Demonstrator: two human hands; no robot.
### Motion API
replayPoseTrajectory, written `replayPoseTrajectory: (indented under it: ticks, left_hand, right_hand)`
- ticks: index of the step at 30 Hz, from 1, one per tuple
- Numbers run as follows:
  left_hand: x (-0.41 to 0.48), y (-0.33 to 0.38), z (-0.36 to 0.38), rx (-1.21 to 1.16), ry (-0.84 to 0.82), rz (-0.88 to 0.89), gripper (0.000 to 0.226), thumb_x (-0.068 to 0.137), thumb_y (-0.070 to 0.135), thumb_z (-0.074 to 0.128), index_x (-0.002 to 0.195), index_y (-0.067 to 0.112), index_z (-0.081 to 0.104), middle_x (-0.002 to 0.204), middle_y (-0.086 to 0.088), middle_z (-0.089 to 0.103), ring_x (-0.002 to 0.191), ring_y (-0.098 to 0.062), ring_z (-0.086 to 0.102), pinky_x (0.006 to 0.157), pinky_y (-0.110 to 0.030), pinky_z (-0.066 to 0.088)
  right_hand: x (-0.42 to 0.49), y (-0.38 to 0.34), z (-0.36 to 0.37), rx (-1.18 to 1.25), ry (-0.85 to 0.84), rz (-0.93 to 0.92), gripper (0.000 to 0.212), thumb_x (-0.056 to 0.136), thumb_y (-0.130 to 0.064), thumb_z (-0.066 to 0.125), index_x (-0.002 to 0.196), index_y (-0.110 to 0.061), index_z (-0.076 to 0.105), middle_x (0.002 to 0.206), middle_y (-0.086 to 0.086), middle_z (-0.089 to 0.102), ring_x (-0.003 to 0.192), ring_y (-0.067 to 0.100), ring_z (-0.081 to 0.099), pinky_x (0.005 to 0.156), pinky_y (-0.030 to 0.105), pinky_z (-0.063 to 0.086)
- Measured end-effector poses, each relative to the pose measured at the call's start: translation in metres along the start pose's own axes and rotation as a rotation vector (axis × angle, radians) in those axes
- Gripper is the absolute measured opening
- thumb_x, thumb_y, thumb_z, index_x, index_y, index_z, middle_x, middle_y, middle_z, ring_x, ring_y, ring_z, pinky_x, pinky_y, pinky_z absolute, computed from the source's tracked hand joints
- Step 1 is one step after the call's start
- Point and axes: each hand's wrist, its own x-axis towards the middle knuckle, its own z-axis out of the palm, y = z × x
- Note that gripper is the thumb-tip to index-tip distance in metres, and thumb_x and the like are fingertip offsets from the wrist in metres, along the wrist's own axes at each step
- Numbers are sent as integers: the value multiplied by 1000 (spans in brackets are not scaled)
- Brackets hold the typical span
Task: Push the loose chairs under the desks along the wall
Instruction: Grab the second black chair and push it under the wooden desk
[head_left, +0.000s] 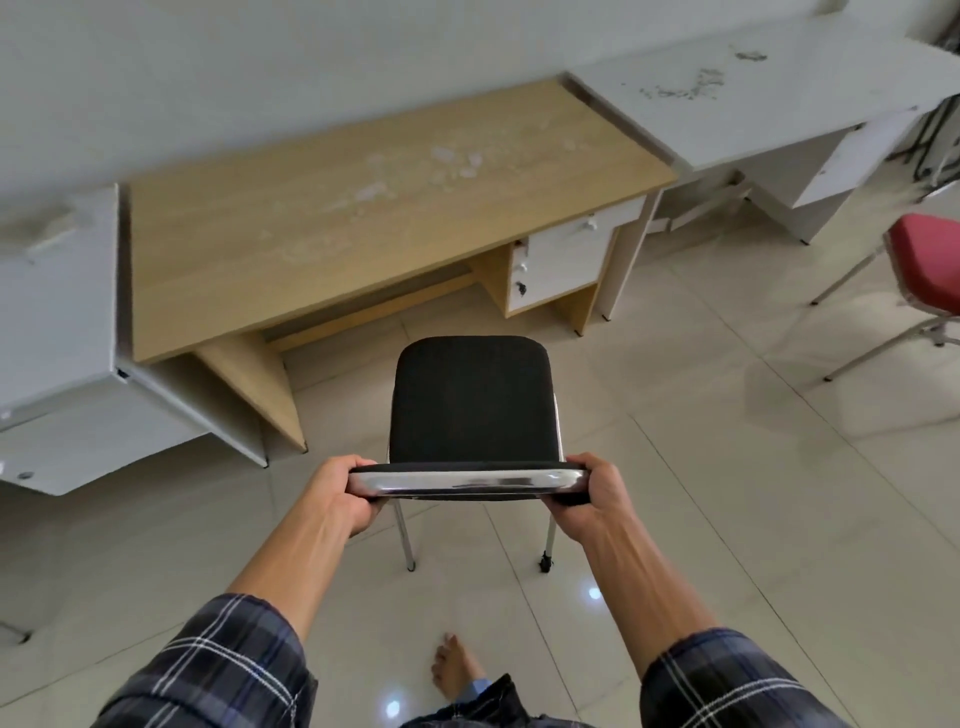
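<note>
Tiled floor (675, 519): both hands grip black chair (470, 400) facing unlabelled wooden desk (363, 197).

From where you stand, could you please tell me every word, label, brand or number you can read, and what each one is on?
None: no readable text in the head view.
Black chair, held at the backrest by left hand and right hand: no label.
Wooden desk and white desk: only scuffs and stains.
Red chair: no marking.

Both forearms are bare below rolled plaid sleeves (218, 670) in dark blue and grey with white lines. One foot (457, 670) is bare.
</note>
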Motion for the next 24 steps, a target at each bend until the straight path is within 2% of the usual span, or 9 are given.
replayPoseTrajectory:
  ticks: [3, 7, 11, 13, 16, 20, 24]
  left_hand:
    - [13, 36, -13, -43, 15, 2, 8, 83, -6, 57, 84, 0, 52, 97, -19, 56, 89, -39, 63, 77, -49, 56]
    - [26, 74, -27, -107, 36, 20, 11, 83, -6, 59, 86, 1, 51, 99, -19, 56, 94, -40, 62, 87, -50, 56]
    - [41, 109, -39, -184, 71, 24, 16, 80, -6, 62, 92, 1, 55, 109, -20, 58, 99, -40, 63, 82, -50, 58]
    - [50, 128, -42, -207, 81, 34, 21, 80, -6, 63, 100, 0, 57, 110, -20, 58, 94, -39, 64, 76, -49, 58]
    - [63, 157, -39, -244, 99, 38, 29, 80, -5, 63, 108, 1, 58, 103, -19, 59, 83, -38, 63, 75, -49, 57]
    - [81, 196, -23, -316, 121, 30, 17, 82, -5, 62, 98, 0, 58, 99, -19, 57, 90, -38, 63, 78, -49, 57]
    - [98, 239, 0, -370, 143, 20, 10, 82, -6, 60, 89, 0, 57, 95, -17, 57, 81, -34, 63, 77, -43, 57]
  right_hand:
    - [12, 15, 43, -60, -29, 22, 5, 84, -2, 57, 89, -3, 58, 89, 18, 65, 76, 34, 65, 59, 49, 61]
    - [25, 30, 91, -142, -68, 45, 10, 84, -2, 57, 94, -3, 58, 95, 19, 66, 80, 37, 65, 53, 49, 62]
    - [40, 40, 141, -197, -99, 71, 8, 85, -2, 55, 93, -2, 57, 94, 19, 65, 81, 37, 65, 49, 49, 60]
    - [49, 45, 167, -227, -113, 87, 7, 86, -3, 55, 93, -3, 57, 93, 19, 64, 81, 36, 64, 55, 51, 61]
    - [64, 49, 208, -269, -139, 97, 9, 86, -3, 55, 95, -3, 58, 95, 19, 66, 84, 37, 65, 76, 51, 61]
    - [87, 44, 264, -298, -141, 110, 8, 87, -3, 56, 94, -3, 58, 92, 18, 66, 81, 36, 65, 75, 49, 61]
    - [112, 38, 316, -323, -115, 123, 16, 86, -2, 59, 102, -3, 59, 98, 19, 66, 84, 35, 66, 80, 47, 59]
